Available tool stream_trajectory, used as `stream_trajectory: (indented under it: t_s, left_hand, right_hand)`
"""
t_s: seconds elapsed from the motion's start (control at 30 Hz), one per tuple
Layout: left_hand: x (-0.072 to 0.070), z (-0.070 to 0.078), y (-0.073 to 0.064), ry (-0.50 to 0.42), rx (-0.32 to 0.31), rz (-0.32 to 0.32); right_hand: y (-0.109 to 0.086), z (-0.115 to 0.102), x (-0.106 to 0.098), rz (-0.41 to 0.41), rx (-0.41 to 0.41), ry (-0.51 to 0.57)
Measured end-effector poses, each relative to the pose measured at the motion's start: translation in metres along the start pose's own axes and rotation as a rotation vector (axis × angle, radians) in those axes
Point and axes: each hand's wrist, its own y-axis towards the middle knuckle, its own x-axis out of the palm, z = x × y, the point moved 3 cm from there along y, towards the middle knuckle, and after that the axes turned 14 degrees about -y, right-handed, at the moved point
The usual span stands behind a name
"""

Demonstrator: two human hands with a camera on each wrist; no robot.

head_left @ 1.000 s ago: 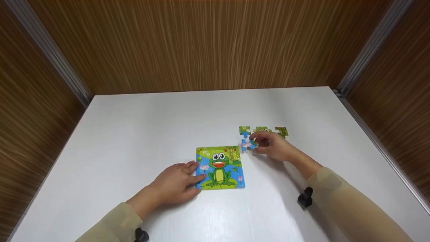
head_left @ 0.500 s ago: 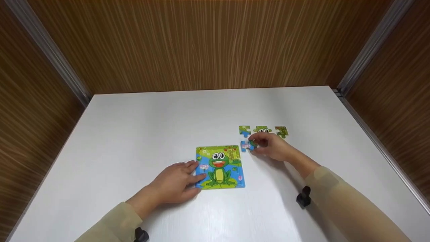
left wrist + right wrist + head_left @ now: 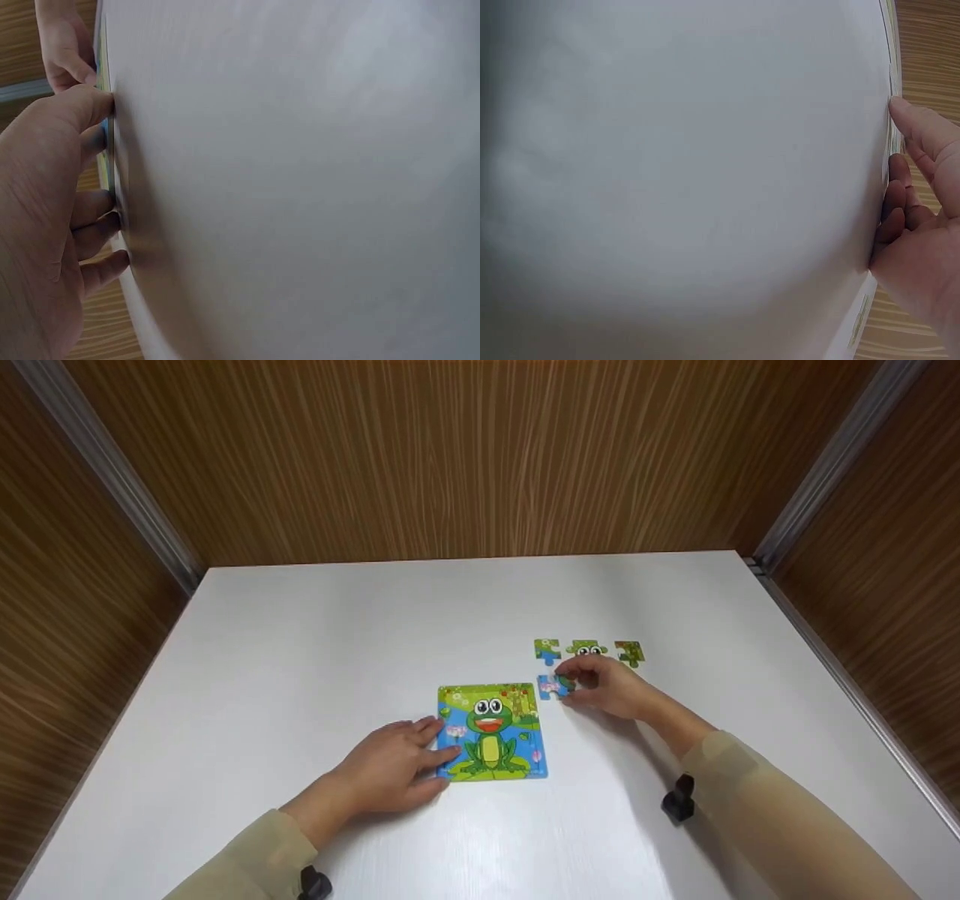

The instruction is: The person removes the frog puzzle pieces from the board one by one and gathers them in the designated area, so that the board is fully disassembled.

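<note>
My left hand (image 3: 394, 769) rests with spread fingers at the left edge of a square frog puzzle board (image 3: 490, 739); its fingertips overlap the printed picture. Just beyond the board's upper right corner, my right hand (image 3: 606, 686) pinches a blue and green puzzle piece (image 3: 566, 682) between thumb and index finger, low over the table. That piece sits against a blue puzzle piece with a pink flower (image 3: 549, 687). In the right wrist view, the thumb and fingertips are right at the tabletop, and the held piece is mostly hidden.
Behind the right hand lie a green and blue corner piece (image 3: 547, 649), a piece with the frog's eyes (image 3: 586, 648) and a dark green corner piece (image 3: 629, 652). The white table (image 3: 337, 645) is walled by wood-grain panels (image 3: 465, 457).
A gap now shows between the flower piece and the corner piece above it, which earlier sat close together. The right hand has barely shifted; the left hand stays in place on the board.
</note>
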Motion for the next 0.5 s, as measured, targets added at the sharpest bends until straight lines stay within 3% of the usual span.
stream_trajectory:
  t_s: [0.5]
  left_hand:
    - [0.0007, -0.0005, -0.0010, 0.016, 0.012, 0.021]
  right_hand:
    - [-0.0013, 0.0028, 0.0010, -0.004, 0.027, -0.031]
